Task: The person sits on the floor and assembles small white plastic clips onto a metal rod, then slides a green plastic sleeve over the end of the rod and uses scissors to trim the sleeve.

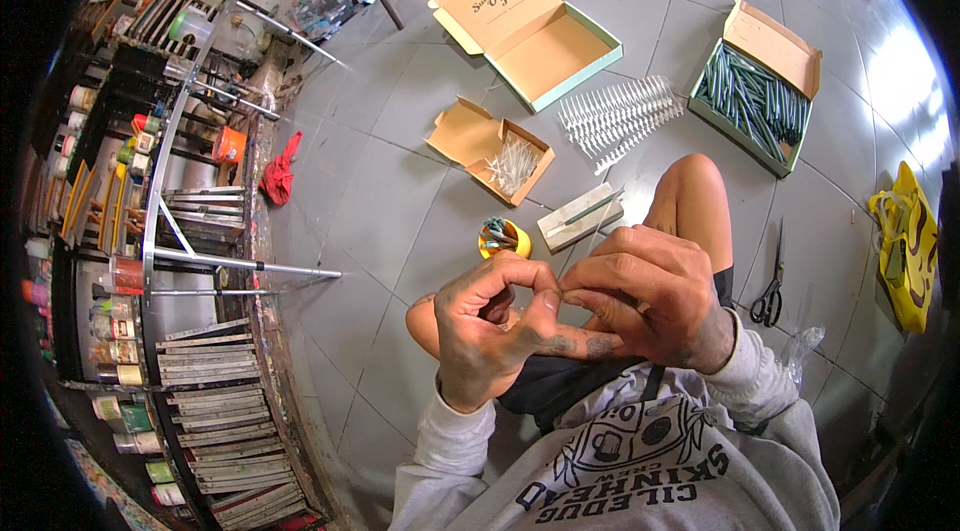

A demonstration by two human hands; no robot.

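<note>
Head view: pale block [571, 210] just beyond the right hand [652, 289].

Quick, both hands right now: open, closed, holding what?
Left hand: closed in a pinch; anything held can't be told.
Right hand: pinched closed too; anything held can't be told.

From where I stood, the person's bare left hand [490, 331] and bare right hand [645, 291] met before the torso — fingers bent, fingertips drawn close together. Both forearms reached inward in long, light grey fabric sleeves [450, 441], wrists uncovered — the right knuckles faced upward.
</note>
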